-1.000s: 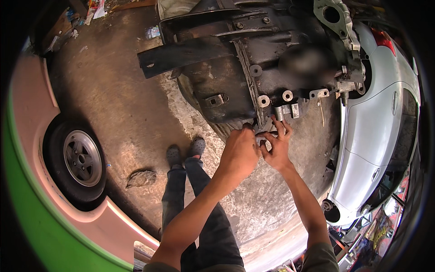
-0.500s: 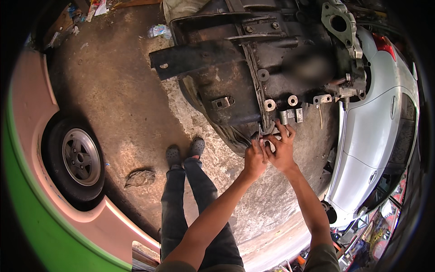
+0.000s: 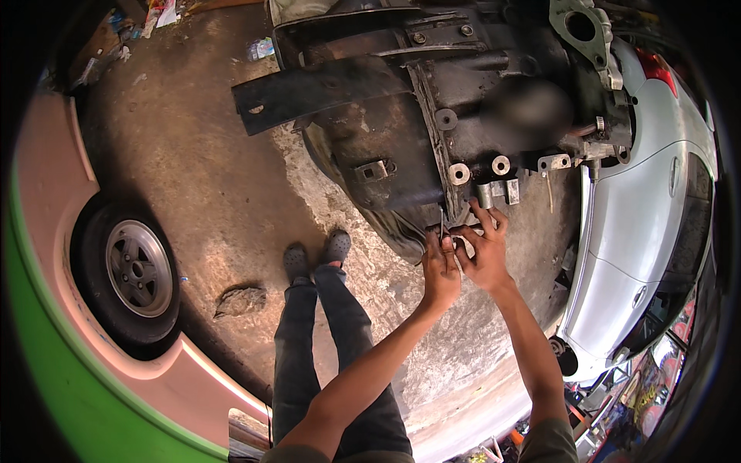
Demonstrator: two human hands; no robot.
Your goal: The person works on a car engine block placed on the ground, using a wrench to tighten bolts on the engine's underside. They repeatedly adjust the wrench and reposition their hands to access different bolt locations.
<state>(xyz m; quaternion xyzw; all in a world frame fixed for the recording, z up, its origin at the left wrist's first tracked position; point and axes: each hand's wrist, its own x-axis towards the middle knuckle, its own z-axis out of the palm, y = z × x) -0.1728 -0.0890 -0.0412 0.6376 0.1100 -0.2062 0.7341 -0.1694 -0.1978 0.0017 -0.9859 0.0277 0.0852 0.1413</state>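
Note:
A dark, greasy engine block [image 3: 463,81] fills the upper middle, with bolt holes and metal lugs along its near edge. My left hand [image 3: 441,272] is just below that edge, closed on a thin metal rod [image 3: 441,221] that points up against the block. The rod's lower end is hidden in my fingers, so its kind cannot be made out. Beside it, my right hand [image 3: 488,258] has its fingers apart. Its fingertips reach up to the edge near a short metal sleeve [image 3: 485,196], and its thumb side lies close to my left hand.
A silver car [image 3: 637,239] stands on the right. On the left is a green and pinkish vehicle body [image 3: 62,309] with a wheel [image 3: 137,266]. A dark rag [image 3: 240,302] lies on the stained concrete floor [image 3: 224,154], left of my legs. Wrappers and clutter line the upper left.
The engine block appears slightly farther left and up in view. Both hands stay at the same lower edge, my left hand's fingers shifted a little around the rod.

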